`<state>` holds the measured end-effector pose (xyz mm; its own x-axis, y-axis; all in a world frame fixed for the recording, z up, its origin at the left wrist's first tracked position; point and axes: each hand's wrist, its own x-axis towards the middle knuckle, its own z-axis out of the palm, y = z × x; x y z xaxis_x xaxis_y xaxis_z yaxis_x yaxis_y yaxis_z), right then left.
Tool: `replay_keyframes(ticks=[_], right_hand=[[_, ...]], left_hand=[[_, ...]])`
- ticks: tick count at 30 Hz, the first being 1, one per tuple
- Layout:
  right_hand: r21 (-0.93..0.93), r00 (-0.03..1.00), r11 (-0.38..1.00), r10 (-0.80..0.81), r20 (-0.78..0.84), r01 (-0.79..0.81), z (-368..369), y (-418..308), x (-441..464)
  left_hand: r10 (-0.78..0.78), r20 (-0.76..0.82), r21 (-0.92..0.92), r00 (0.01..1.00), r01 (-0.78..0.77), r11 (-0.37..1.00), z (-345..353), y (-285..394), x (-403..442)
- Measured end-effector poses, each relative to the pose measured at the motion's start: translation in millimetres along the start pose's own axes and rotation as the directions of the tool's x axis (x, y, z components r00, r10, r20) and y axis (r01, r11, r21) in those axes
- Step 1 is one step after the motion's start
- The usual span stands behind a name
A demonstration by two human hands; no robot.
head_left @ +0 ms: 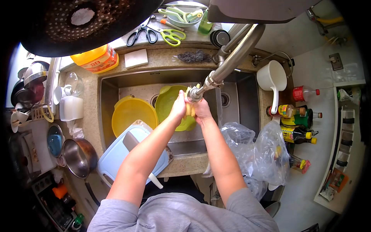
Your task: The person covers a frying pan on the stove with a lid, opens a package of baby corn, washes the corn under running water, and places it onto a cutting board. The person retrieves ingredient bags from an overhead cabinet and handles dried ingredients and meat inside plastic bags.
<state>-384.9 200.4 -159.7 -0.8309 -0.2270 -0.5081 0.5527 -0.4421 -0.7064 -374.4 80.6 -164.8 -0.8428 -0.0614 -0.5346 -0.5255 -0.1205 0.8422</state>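
Note:
Under the end of the metal faucet [215,79], both hands are closed around a yellowish cloth-like item [190,109] over the sink. My left hand [178,107] grips it from the left side, and my right hand [202,110] from the right. The faucet head hides part of the item and some of the fingers. Beneath the hands a green basin [167,101] stands in the sink. A yellow basin [135,116] is beside it on the left.
A blue cutting board [121,154] with a knife [133,144] on it overlaps the sink's front left corner. Plastic bags [266,154] lie at the right. Scissors [172,36] and a white ladle [272,75] are behind. A pot [79,158] stands left.

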Motion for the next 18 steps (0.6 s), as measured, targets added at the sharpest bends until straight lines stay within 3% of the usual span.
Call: replay_keyframes(ticks=[1,2,3,5,6,9,10,11,12,13,15,16,17,18], right_hand=[[-0.107,0.997,0.994,-0.022,-0.073,0.014,3.2,2.0,-0.6],[-0.214,0.988,0.977,-0.055,-0.143,0.023,6.1,2.5,-1.2],[-0.215,0.989,0.976,-0.054,-0.141,0.023,8.2,2.6,-5.2],[-0.443,0.963,0.88,0.053,-0.263,-0.169,11.7,4.1,-19.5],[-0.447,0.964,0.878,0.053,-0.262,-0.17,14.2,5.1,-27.3],[-0.578,0.96,0.773,0.144,-0.242,-0.261,22.0,8.4,-49.0],[-0.579,0.983,0.798,0.098,-0.153,-0.17,24.0,8.6,-52.8],[-0.581,0.984,0.796,0.098,-0.15,-0.168,25.2,10.2,-57.4],[-0.621,0.993,0.783,-0.088,-0.077,0.021,32.5,7.5,-66.5],[-0.646,0.963,0.735,-0.27,0.001,0.207,42.6,2.5,-77.7],[-0.641,0.941,0.726,-0.337,-0.018,0.247,53.1,3.2,-93.3],[-0.627,0.99,0.774,-0.005,-0.14,-0.085,29.9,24.7,-80.7],[-0.572,0.912,0.71,0.323,-0.253,-0.41,9.5,44.6,-72.1],[-0.62,0.94,0.706,0.264,-0.218,-0.342,-2.1,58.4,-73.6]], left_hand=[[-0.168,0.141,-0.258,0.976,0.2,0.945,-1.1,8.6,-11.0],[-0.281,0.316,-0.461,0.906,0.405,0.789,-1.8,16.0,-20.2],[-0.28,0.314,-0.462,0.907,0.404,0.789,-4.0,14.6,-24.9],[-0.341,0.429,-0.394,0.837,0.513,0.763,-9.7,11.8,-37.2],[-0.387,0.454,-0.337,0.802,0.557,0.759,-10.0,5.1,-43.6],[-0.443,0.479,-0.407,0.758,0.639,0.653,-10.0,-0.6,-66.9],[-0.438,0.479,-0.411,0.761,0.635,0.654,-10.5,13.1,-82.2],[-0.338,0.412,-0.513,0.846,0.522,0.682,-11.3,26.4,-98.2],[-0.238,0.331,-0.601,0.913,0.398,0.693,-12.6,32.6,-107.9],[-0.239,0.329,-0.602,0.914,0.398,0.693,-13.3,24.3,-105.9],[-0.069,0.085,-0.484,0.994,0.101,0.869,-13.7,-6.2,-100.0],[-0.415,0.288,-0.525,0.863,0.504,0.685,-15.2,-9.9,-100.2],[-0.576,0.445,-0.366,0.685,0.727,0.582,-20.3,-26.3,-97.2],[-0.523,0.349,-0.437,0.778,0.629,0.643,-9.3,-42.3,-106.7]])
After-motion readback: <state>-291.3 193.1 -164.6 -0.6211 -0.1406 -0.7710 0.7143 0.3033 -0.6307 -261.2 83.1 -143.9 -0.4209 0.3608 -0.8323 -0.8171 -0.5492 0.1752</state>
